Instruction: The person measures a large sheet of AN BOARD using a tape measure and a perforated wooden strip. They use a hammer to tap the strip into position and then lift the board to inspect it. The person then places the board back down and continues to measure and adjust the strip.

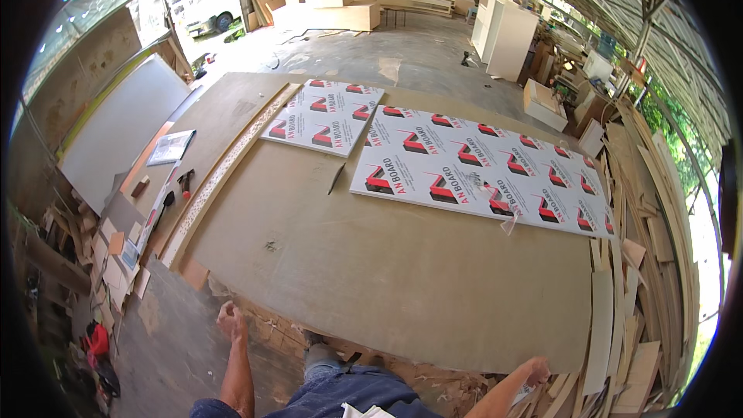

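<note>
Sunlit and open-sided, our workshop spreads around a broad brown fibreboard tabletop that fills the middle of the view. At about one o'clock on it lies a long white panel covered in red-and-black printed film, and just beside that, at twelve o'clock, a smaller white panel with the same printed film, the two nearly touching at a corner. A narrow pale wooden strip runs along the tabletop's ten o'clock edge, with small hand tools near it. White cabinets stand well apart at one o'clock in the background, and offcut wooden boards pile up at three to four o'clock. Our left hand hangs at seven o'clock, curled into a loose fist, its grip narrow and holding nothing we can see, just short of the tabletop's near edge. Our right hand sits at five o'clock by the tabletop's near corner among the offcuts; whether its grip is wide or narrow we cannot tell.
</note>
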Demonstrator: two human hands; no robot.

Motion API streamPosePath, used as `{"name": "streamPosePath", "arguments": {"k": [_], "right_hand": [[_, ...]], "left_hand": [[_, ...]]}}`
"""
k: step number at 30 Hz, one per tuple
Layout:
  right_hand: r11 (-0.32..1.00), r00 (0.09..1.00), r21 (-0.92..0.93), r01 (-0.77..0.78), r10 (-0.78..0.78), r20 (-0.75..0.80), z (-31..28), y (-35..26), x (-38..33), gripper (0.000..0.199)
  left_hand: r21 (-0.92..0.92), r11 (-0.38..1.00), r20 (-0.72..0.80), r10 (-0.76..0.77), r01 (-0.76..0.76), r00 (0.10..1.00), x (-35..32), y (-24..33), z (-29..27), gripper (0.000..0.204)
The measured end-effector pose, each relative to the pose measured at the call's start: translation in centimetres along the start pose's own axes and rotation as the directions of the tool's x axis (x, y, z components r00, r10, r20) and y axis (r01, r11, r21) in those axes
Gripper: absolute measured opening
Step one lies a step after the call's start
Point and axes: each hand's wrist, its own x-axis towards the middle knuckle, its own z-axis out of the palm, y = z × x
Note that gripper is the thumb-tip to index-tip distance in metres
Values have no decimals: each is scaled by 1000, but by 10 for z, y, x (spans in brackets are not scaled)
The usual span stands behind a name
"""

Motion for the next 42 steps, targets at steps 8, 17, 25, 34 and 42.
{"name": "streamPosePath", "arguments": {"k": [8, 17, 25, 34, 42], "right_hand": [[452, 614, 673, 586, -789, -5, 73, -178, -156, 41], [238, -158, 839, 490, -922, 354, 12, -357, -607, 22], [90, -332, 611, 786, -773, 541, 154, -383, -825, 33], [111, -128, 329, 938, -770, 626, 328, -395, -872, 51], [730, -91, 584, 356, -594, 799, 364, -387, -889, 52]], "left_hand": [[-181, 958, 80, 242, -224, 967, 110, 56, 116, 29], [-50, 882, 251, 466, -469, 848, 251, 96, 233, 47], [102, 839, 402, 457, -535, 793, 260, 118, 233, 53], [59, 841, 567, 416, -538, 712, 273, 110, 237, 57], [111, 814, 560, 423, -571, 712, 276, 108, 239, 60]]}}
